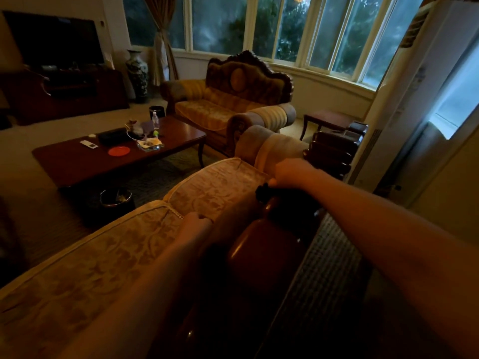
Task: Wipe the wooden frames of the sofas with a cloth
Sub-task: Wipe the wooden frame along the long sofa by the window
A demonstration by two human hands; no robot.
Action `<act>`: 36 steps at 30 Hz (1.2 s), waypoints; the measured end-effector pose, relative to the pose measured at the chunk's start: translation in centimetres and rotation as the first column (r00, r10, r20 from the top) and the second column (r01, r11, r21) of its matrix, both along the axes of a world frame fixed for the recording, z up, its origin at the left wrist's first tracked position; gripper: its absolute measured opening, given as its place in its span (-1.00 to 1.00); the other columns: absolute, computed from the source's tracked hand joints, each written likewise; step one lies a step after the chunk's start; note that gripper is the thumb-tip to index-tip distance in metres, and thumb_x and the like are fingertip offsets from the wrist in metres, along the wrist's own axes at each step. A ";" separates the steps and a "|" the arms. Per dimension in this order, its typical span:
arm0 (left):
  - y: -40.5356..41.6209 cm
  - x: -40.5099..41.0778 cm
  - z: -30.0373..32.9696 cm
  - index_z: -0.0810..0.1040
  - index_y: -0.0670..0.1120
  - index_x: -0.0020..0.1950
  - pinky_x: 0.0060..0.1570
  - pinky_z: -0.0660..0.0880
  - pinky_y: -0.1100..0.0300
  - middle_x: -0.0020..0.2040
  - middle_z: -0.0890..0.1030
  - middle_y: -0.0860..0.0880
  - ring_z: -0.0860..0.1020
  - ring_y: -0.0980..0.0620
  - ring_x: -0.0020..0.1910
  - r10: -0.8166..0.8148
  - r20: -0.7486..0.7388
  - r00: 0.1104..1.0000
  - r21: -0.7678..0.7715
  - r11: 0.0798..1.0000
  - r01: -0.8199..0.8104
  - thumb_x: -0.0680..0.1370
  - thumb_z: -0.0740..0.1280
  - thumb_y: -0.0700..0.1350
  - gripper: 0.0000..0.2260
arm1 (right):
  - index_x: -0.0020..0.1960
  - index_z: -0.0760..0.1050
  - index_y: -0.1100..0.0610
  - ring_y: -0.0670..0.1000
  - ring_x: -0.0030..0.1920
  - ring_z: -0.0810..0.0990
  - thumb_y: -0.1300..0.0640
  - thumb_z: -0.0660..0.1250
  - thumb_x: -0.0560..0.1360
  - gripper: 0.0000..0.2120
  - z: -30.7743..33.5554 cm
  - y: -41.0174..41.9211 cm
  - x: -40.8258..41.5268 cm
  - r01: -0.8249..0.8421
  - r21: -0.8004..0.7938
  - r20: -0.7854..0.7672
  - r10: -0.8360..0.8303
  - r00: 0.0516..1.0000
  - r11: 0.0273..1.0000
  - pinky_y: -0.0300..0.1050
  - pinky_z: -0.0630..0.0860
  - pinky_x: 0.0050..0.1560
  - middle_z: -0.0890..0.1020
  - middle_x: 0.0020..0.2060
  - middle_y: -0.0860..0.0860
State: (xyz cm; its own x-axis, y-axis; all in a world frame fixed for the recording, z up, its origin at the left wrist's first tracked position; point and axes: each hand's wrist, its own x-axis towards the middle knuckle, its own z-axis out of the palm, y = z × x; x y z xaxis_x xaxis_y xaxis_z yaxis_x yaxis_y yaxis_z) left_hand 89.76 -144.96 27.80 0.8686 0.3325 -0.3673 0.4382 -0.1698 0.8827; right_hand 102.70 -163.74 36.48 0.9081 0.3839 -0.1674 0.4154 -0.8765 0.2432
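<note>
Dimly lit; detail is poor. Main risk, as I judge it: the carved dark wooden top rail of the near sofa is glossy and rounded, with deep scrolls toward its far end, so a pass may skip the recesses or slide off onto the pale floral brocade cushion. Reaching this far could also shift the person's balance onto the rail.

Right hand is stretched well forward, forearm nearly straight, knuckles up, at the far end of the rail beside a dark carved knob. Fingers curl downward; whether they hold the cloth I cannot tell, since no cloth shows plainly.

Left hand rests at the cushion's rear edge, just beside the rail, fingers bent over the piped seam; grip uncertain.

Second ornate sofa stands by the windows, not yet reached.
</note>
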 end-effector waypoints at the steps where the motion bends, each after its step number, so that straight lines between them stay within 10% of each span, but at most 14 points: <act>1: -0.6 0.4 0.2 0.53 -0.29 0.08 -0.51 0.32 0.28 -0.16 0.55 -0.16 0.47 0.01 -0.30 0.005 0.001 1.000 -0.011 1.000 -0.005 0.53 0.19 -0.32 -0.81 | -0.10 0.52 0.09 -0.03 -0.17 0.49 -0.13 0.24 0.52 -0.71 -0.5 0.7 -1.2 -0.006 0.077 -0.021 0.008 1.000 0.997 -0.16 0.42 -0.16 0.54 -0.21 -0.02; 6: -2.8 2.1 1.3 0.50 -0.33 0.10 -0.50 0.37 0.25 -0.22 0.52 -0.14 0.45 0.00 -0.32 0.038 0.078 0.996 -0.070 0.997 -0.032 0.54 0.15 -0.36 -0.79 | -0.29 0.49 0.00 -0.06 -0.17 0.50 -0.09 0.24 0.52 -0.73 -4.4 3.2 -9.2 -0.295 0.362 -0.020 0.324 0.946 0.884 -0.23 0.31 -0.32 0.49 -0.30 -0.10; 10: -3.0 2.8 2.0 0.53 -0.22 0.02 -0.28 0.43 0.21 0.00 0.59 -0.24 0.52 -0.10 -0.14 0.037 0.142 0.989 -0.005 0.999 -0.037 0.53 0.15 -0.34 -0.81 | -0.01 0.61 0.07 -0.02 0.00 0.52 -0.07 0.21 0.55 -0.72 -4.2 0.3 -5.2 -0.384 0.295 0.115 0.366 0.923 0.875 -0.18 0.42 -0.06 0.62 -0.09 -0.02; 12: -3.1 2.7 2.4 0.52 -0.14 -0.15 -0.17 0.40 0.18 -0.04 0.59 -0.19 0.57 -0.15 0.01 0.007 0.140 0.990 0.040 0.999 -0.013 0.52 0.17 -0.33 -0.82 | -0.10 0.62 0.13 0.03 -0.04 0.54 -0.03 0.27 0.52 -0.74 -4.0 -1.0 -3.7 -0.372 0.346 0.281 0.283 0.917 0.861 -0.15 0.40 -0.09 0.63 -0.15 0.02; 16: -4.6 2.4 2.9 0.47 -0.15 -0.08 -0.57 0.38 0.36 -0.24 0.51 -0.09 0.51 0.10 -0.38 -0.109 0.130 0.986 -0.028 0.993 0.113 0.57 0.16 -0.28 -0.88 | -0.24 0.61 0.16 0.09 -0.13 0.58 0.05 0.37 0.39 -0.83 -6.4 -1.0 -6.1 -0.346 0.621 0.486 0.000 0.874 0.704 0.00 0.52 -0.12 0.64 -0.26 0.04; 20: -6.2 3.2 3.3 0.52 -0.05 -0.16 0.01 0.52 0.00 -0.11 0.57 -0.11 0.54 -0.04 -0.10 -0.207 0.174 0.963 0.002 0.978 0.209 0.58 0.16 -0.16 -0.82 | -0.21 0.60 0.13 -0.01 -0.11 0.54 0.08 0.41 0.38 -0.89 -8.5 -1.1 -12.0 -0.271 0.816 0.468 -0.307 0.829 0.511 -0.15 0.46 -0.06 0.62 -0.26 -0.02; 27: -10.0 3.9 5.3 0.45 -0.08 0.31 0.22 0.37 0.08 0.17 0.50 -0.06 0.46 -0.02 0.21 -0.422 0.300 0.856 0.168 0.906 0.388 0.64 0.08 -0.04 -0.69 | -0.19 0.49 0.26 0.06 -0.13 0.42 0.12 0.25 0.50 -0.79 -8.7 -5.4 -8.0 -0.268 0.827 0.549 -0.603 0.579 0.495 -0.12 0.35 -0.08 0.55 -0.27 0.16; 30: -11.5 3.8 3.7 0.05 0.06 0.54 0.41 0.20 -0.11 0.50 0.20 -0.11 0.21 -0.11 0.46 -0.599 0.159 0.785 0.445 0.753 0.485 0.61 0.06 0.13 -0.48 | 0.01 0.51 0.29 0.19 0.03 0.51 0.19 0.26 0.54 -0.84 -7.8 -6.8 -4.3 -0.128 0.964 0.265 -0.824 0.501 0.232 -0.07 0.40 0.00 0.55 -0.03 0.22; 36: -11.7 4.4 2.8 -0.06 0.14 0.54 0.35 0.23 -0.21 0.56 0.00 -0.04 0.11 -0.15 0.49 -0.614 0.207 0.761 0.585 0.701 0.407 0.62 0.04 0.09 -0.49 | 0.27 0.47 0.18 -0.02 0.31 0.40 -0.02 0.14 0.54 -0.59 -9.8 -2.8 -10.0 -0.230 0.961 0.273 -0.629 0.728 0.152 -0.23 0.35 0.30 0.49 0.26 0.08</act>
State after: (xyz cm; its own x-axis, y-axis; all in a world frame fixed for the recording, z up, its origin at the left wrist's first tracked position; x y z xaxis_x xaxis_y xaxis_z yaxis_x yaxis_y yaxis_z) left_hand 94.12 -156.66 30.57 0.9820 -0.1677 0.0869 -0.1813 -0.7073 0.6833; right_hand 92.66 -166.57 26.63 0.6808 -0.3853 0.6230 0.3463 -0.5801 -0.7372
